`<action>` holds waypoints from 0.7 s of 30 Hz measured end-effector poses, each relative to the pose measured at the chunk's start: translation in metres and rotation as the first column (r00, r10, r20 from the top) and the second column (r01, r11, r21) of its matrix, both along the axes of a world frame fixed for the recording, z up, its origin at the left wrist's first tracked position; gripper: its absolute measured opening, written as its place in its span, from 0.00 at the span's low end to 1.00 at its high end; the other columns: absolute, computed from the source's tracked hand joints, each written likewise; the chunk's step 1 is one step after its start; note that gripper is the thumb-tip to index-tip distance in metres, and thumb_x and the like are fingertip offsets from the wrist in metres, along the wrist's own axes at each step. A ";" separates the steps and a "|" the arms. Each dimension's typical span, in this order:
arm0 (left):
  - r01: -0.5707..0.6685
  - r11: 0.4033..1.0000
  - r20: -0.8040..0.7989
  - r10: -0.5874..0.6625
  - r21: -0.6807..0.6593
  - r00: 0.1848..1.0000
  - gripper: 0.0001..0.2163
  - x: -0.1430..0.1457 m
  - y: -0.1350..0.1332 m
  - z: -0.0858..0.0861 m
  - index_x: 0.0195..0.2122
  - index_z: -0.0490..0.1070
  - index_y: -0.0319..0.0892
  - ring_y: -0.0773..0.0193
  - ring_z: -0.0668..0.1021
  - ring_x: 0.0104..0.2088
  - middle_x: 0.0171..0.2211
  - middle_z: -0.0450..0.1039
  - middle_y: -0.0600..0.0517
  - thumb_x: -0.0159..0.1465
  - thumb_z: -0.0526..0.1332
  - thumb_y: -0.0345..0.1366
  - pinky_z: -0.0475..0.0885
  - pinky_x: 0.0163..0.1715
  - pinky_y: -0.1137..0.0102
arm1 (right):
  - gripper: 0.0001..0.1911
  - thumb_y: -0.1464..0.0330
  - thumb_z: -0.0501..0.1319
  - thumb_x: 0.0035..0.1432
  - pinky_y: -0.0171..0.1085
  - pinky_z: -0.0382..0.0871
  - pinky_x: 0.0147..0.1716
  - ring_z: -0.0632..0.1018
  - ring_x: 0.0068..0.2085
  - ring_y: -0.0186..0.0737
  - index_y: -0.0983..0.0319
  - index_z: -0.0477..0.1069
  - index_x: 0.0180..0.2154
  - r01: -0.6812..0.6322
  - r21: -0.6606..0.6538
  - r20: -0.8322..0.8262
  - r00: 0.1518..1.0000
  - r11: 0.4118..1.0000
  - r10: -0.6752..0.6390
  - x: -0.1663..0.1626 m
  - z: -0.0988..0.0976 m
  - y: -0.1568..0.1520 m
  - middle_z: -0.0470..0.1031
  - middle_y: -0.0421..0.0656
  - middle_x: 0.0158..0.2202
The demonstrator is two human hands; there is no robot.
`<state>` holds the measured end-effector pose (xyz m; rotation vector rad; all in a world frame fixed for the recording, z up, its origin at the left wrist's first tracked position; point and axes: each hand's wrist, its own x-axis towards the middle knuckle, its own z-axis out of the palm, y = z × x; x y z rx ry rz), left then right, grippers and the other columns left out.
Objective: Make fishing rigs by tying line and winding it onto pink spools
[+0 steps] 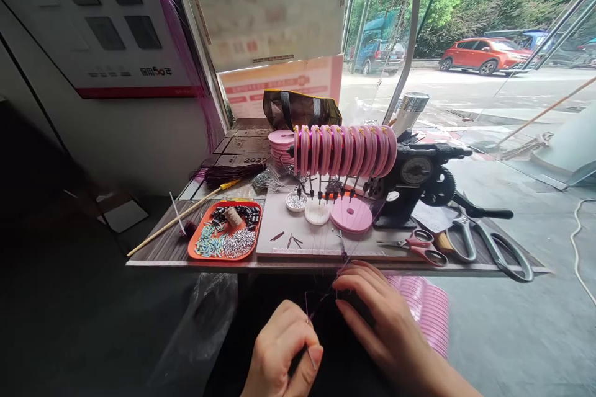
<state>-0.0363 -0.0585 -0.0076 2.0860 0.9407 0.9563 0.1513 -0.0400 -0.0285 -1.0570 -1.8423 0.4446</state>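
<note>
My left hand [286, 347] is low in the middle, its fingers closed round a dark thread [321, 303] and a thin needle-like piece [311, 356] that sticks out by the thumb. The thread runs up from it to a small dark knotted bit [344, 256] at the table's front edge. My right hand [379, 304] has its bent fingertips at this thread, thumb slightly below the forefinger; the exact grip is hard to see. Beyond, pink thread spools [344, 150] sit in a row on a black hand-cranked winder [414, 167], with small dark weighted hooks [320, 194] hanging beneath.
An orange tray [190, 248] of beads stands at left beside a wooden stick [172, 223]. Pink-handled scissors [421, 245] and large grey shears [507, 257] lie at right. A pink spool [351, 215] rests on the board. Wrapped pink spools [433, 316] are below the table.
</note>
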 end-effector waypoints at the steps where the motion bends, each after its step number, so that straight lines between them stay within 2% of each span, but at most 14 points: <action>1: -0.009 0.999 -0.011 0.009 0.048 1.000 0.06 0.000 0.000 -0.003 0.28 0.62 0.43 0.63 0.68 0.29 0.24 0.61 0.52 0.62 0.53 0.31 0.64 0.29 0.71 | 0.08 0.77 0.54 0.55 0.37 0.69 0.36 0.73 0.37 0.39 0.60 0.64 0.36 0.016 0.010 -0.013 1.000 1.000 -0.016 0.000 0.000 -0.001 0.72 0.43 0.34; 6: -0.012 0.980 -0.085 0.030 0.201 0.996 0.05 -0.002 0.001 -0.017 0.27 0.61 0.43 0.63 0.67 0.28 0.23 0.61 0.52 0.61 0.54 0.30 0.64 0.28 0.70 | 0.05 0.76 0.54 0.56 0.37 0.69 0.36 0.72 0.38 0.39 0.61 0.64 0.34 0.128 0.039 -0.045 0.991 0.991 -0.126 0.003 -0.001 -0.002 0.69 0.45 0.35; 10: -0.089 0.980 -0.059 0.101 0.178 0.993 0.07 0.004 -0.002 -0.015 0.27 0.61 0.43 0.62 0.66 0.29 0.24 0.60 0.52 0.62 0.53 0.33 0.63 0.30 0.69 | 0.06 0.77 0.53 0.56 0.37 0.68 0.35 0.71 0.36 0.38 0.61 0.64 0.34 0.164 0.085 -0.035 0.986 0.983 -0.162 0.003 0.002 0.000 0.69 0.44 0.34; 13: -0.147 0.988 0.035 0.146 0.042 0.989 0.09 0.007 -0.004 -0.010 0.25 0.62 0.43 0.63 0.67 0.29 0.23 0.60 0.52 0.64 0.52 0.36 0.62 0.29 0.69 | 0.07 0.78 0.53 0.56 0.37 0.67 0.33 0.70 0.34 0.38 0.61 0.63 0.33 0.113 0.085 -0.016 0.994 0.990 -0.112 0.002 0.002 -0.001 0.69 0.43 0.32; 16: -0.140 0.972 0.133 0.166 -0.188 0.977 0.12 0.007 -0.004 -0.007 0.23 0.62 0.43 0.63 0.66 0.27 0.22 0.60 0.53 0.64 0.52 0.39 0.61 0.30 0.69 | 0.07 0.78 0.52 0.56 0.38 0.68 0.34 0.70 0.36 0.39 0.61 0.64 0.34 0.111 0.067 -0.011 0.994 0.991 -0.111 0.000 0.000 -0.003 0.69 0.44 0.34; 19: -0.085 0.879 0.233 0.216 -0.468 0.948 0.16 0.006 -0.003 -0.006 0.20 0.62 0.42 0.63 0.66 0.27 0.21 0.59 0.53 0.62 0.54 0.43 0.61 0.31 0.68 | 0.08 0.78 0.53 0.55 0.42 0.67 0.41 0.70 0.44 0.43 0.62 0.65 0.37 0.170 0.132 0.034 0.984 0.977 -0.176 -0.002 0.001 -0.001 0.69 0.48 0.40; 21: 0.016 0.755 0.371 0.303 -0.655 0.878 0.17 0.007 -0.001 -0.004 0.18 0.62 0.41 0.63 0.65 0.26 0.20 0.58 0.53 0.60 0.57 0.45 0.62 0.31 0.67 | 0.12 0.78 0.53 0.54 0.48 0.63 0.48 0.68 0.49 0.47 0.62 0.65 0.40 0.141 0.188 0.135 0.976 0.972 -0.168 -0.002 0.003 0.004 0.69 0.49 0.43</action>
